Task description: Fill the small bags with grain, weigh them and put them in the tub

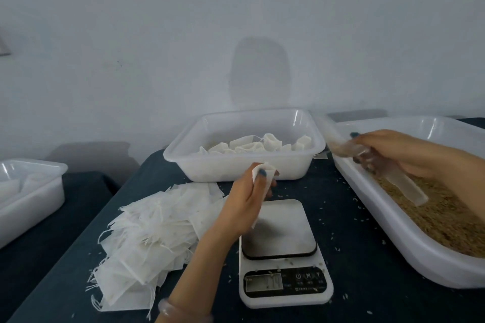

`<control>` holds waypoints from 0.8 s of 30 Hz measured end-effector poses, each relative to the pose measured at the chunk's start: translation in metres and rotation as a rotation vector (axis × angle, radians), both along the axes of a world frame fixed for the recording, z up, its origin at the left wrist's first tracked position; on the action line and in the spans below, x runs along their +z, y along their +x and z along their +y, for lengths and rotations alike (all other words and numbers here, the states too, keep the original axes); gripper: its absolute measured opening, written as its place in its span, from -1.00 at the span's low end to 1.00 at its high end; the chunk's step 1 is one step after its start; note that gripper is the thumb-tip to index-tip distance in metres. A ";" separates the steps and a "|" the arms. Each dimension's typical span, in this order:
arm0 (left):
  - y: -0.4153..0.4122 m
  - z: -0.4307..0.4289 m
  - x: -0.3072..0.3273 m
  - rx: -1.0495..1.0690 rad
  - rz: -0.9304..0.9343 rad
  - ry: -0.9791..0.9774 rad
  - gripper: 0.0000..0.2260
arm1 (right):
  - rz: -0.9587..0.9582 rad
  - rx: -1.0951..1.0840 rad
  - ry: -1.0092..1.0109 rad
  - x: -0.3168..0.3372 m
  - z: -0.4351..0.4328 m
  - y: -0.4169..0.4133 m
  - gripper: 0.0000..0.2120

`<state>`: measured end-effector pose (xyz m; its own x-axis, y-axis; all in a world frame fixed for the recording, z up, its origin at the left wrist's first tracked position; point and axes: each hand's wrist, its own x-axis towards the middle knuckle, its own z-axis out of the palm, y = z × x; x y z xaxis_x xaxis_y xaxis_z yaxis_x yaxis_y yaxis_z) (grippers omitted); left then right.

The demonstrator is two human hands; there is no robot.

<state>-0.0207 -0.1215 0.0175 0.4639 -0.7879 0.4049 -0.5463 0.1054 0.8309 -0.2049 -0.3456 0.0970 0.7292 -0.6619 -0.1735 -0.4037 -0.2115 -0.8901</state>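
Left grip (pixel 246 202) pinches a small white fabric bag (pixel 269 166) above the white digital scale (pixel 283 231), partly masking its platform, while right grip (pixel 399 149) clasps a clear plastic scoop (pixel 409 186) over the white grain tray (pixel 362 191) at 3 o'clock; white rectangular plastic tub (pixel 210 165) at 12 o'clock, empty-bag pile (pixel 149 233) at 9 o'clock.

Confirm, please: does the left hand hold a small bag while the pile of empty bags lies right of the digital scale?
Not quite: the head view shows the pile of empty bags lying left of the digital scale; the left hand does hold a small bag.
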 end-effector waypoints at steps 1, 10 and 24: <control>0.003 -0.001 -0.001 0.064 -0.097 -0.004 -0.72 | -0.004 -0.026 0.028 0.000 -0.003 -0.005 -0.74; 0.007 -0.006 -0.001 0.089 -0.142 -0.017 -0.70 | 0.679 -0.069 -0.489 -0.013 -0.017 -0.025 -0.44; 0.020 -0.008 -0.016 0.095 -0.077 0.270 -0.80 | 1.121 0.117 -0.828 -0.011 0.006 -0.014 -0.85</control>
<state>-0.0006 -0.1297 0.0019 0.5167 -0.8265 0.2235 -0.6058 -0.1685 0.7775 -0.2189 -0.3395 0.0860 0.5214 -0.8034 -0.2874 -0.7525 -0.5918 0.2891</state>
